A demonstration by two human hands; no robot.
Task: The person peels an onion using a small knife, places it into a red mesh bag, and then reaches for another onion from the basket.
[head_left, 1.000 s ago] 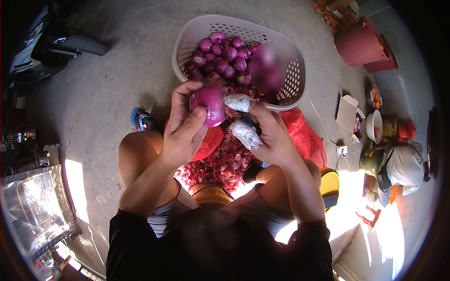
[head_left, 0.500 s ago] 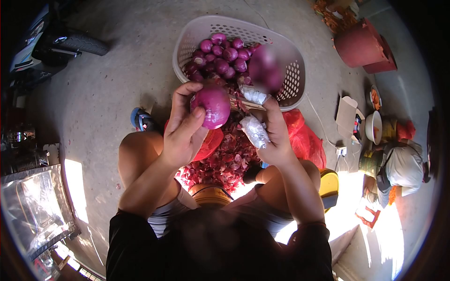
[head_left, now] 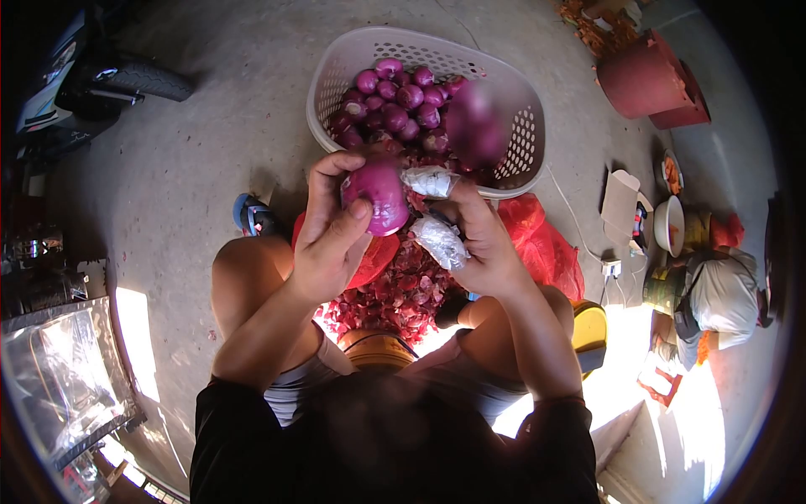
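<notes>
My left hand [head_left: 327,239] grips a peeled purple onion [head_left: 379,195], held up over my knees. My right hand [head_left: 483,244] has its thumb and forefinger wrapped in white plastic. The wrapped fingertip presses against the onion's right side. The fingers are closed around what looks like a small knife, mostly hidden in the grip. Just beyond both hands stands a white perforated basket [head_left: 529,143] holding several purple onions [head_left: 399,97]. Below my hands, a heap of red onion skins [head_left: 395,294] lies between my legs.
A red plastic bag [head_left: 541,244] lies right of the skins. Maroon buckets [head_left: 642,80], a white bowl [head_left: 669,227] and bundled sacks crowd the right side. A tyre [head_left: 147,80] is at far left and a shiny foil sheet [head_left: 59,370] at lower left, with bare concrete floor between them.
My right hand pulled away towards the basket half a second ago and has come back against the onion. My left hand keeps the onion in nearly the same place.
</notes>
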